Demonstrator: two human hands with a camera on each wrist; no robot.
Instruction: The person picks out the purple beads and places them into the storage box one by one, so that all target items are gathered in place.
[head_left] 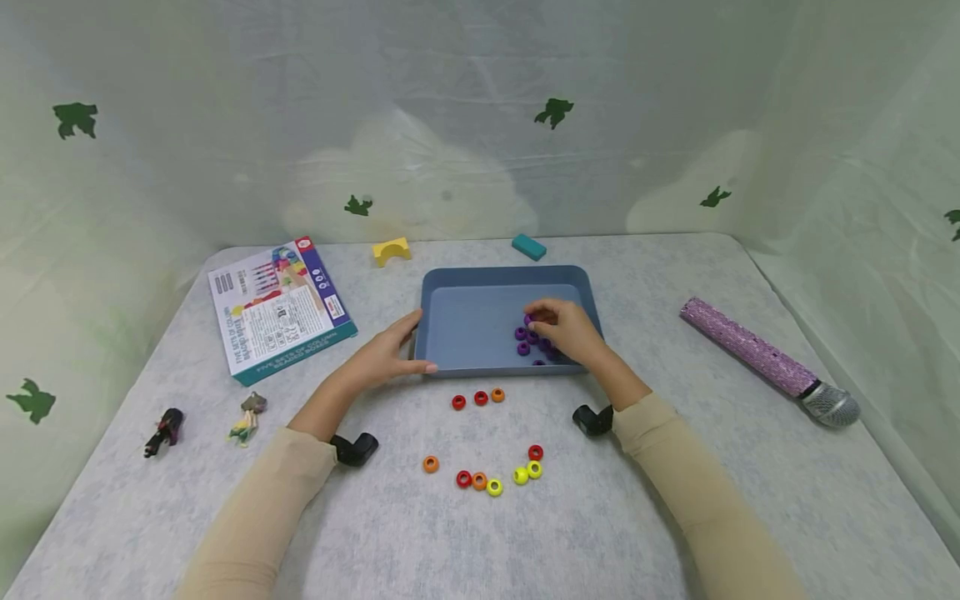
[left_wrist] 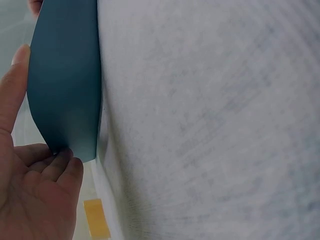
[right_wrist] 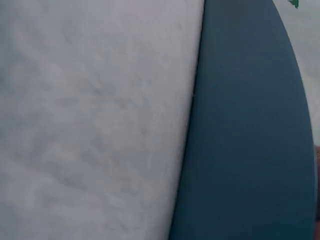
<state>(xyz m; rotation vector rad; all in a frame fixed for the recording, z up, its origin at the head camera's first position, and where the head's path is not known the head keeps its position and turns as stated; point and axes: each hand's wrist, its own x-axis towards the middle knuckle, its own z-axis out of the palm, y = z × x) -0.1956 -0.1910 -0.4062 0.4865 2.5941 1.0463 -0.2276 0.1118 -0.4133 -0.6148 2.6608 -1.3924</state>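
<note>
A blue-grey tray (head_left: 472, 325) sits in the middle of the table, with several purple beads (head_left: 522, 348) in its right part. My left hand (head_left: 386, 354) holds the tray at its front left corner, thumb at the front rim and fingers along the left side. In the left wrist view, the bent fingers (left_wrist: 65, 167) touch the tray's wall. Over the tray's right side, my right hand (head_left: 568, 329) pinches a purple bead (head_left: 528, 319) between thumb and fingertips. The right wrist view shows mostly the tray's outer wall (right_wrist: 250, 130); the hand is almost wholly out of it.
Red beads (head_left: 458, 402), orange beads (head_left: 431, 464) and yellow beads (head_left: 494, 487) lie in front of the tray. Behind it are a yellow arch block (head_left: 392, 250) and a teal block (head_left: 529, 247). A box (head_left: 281, 308) and two small figures (head_left: 163, 432) lie left, a glittery microphone (head_left: 750, 346) right.
</note>
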